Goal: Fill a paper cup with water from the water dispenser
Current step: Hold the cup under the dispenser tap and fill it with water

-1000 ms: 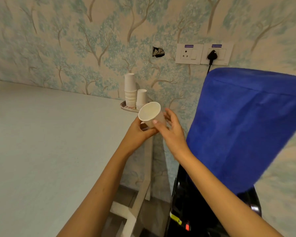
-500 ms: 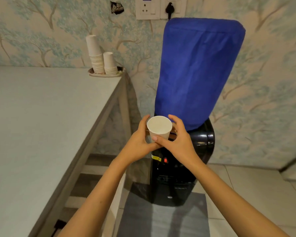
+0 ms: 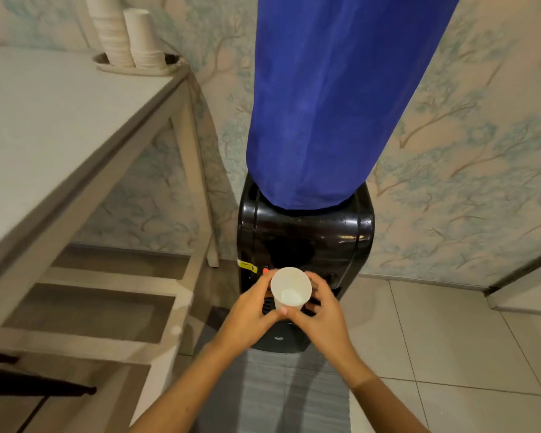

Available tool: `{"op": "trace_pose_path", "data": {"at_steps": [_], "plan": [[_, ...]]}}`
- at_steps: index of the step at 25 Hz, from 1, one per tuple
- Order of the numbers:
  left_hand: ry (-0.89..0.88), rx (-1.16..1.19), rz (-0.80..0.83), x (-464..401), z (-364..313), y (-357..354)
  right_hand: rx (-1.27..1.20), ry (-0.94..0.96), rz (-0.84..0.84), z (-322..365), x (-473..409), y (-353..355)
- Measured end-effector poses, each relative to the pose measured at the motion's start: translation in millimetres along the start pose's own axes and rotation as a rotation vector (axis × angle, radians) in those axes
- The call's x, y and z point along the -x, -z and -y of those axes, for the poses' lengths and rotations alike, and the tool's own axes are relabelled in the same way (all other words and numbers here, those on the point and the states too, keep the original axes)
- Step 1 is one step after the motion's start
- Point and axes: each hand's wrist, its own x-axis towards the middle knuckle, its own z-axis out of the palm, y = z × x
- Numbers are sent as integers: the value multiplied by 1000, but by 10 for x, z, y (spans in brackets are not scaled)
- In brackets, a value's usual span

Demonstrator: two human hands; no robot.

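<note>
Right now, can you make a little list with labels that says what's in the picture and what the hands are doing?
place: tiled floor beside a white table
paper cup: upright, looks empty
left hand: holding the cup's left side
right hand: holding the cup's right side
water dispenser: black, directly behind the cup
bottle cover: blue cloth over the bottle on top
spare cups: two stacks on a plate at the table's corner
water flowing: none visible

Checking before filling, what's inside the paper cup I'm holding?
The white paper cup shows a bare white interior and bottom, seemingly empty. Clear water would be hard to see. Both hands cover its lower outside.
</note>
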Motion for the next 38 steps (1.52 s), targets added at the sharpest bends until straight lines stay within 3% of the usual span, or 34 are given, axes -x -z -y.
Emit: {"op": "trace_pose_path", "data": {"at_steps": [5,12,19,25,29,31,34,36,38], "plan": [[111,-95,30,-180,1142,-685,-12,-114,-15,-1239,-153,-320],[138,-136,16,-780,2215,-1319,-12,-145,-58,-2494,-746,-613],[208,-203,-44,-1013,2569,-1533,-31,-174,-55,-2828,-1018,-684],[217,-388,-53,-915,2450,-1385,-14,-251,-31,-2757,-986,-666],[90,-482,-301,-585,1980,-962,-22,-315,-106,-2379,-646,-457],[-75,-516,-477,-467,1708,-721,-10,-147,-279,-2058,-417,-325],[-310,-562,-679,-503,1188,-418,262,287,-574,-1477,-365,-118],[-385,-638,-719,-665,867,-291,529,436,-589,-1205,-552,-13],[-404,-755,-661,-856,628,-198,816,464,-513,-1042,-774,62]]}}
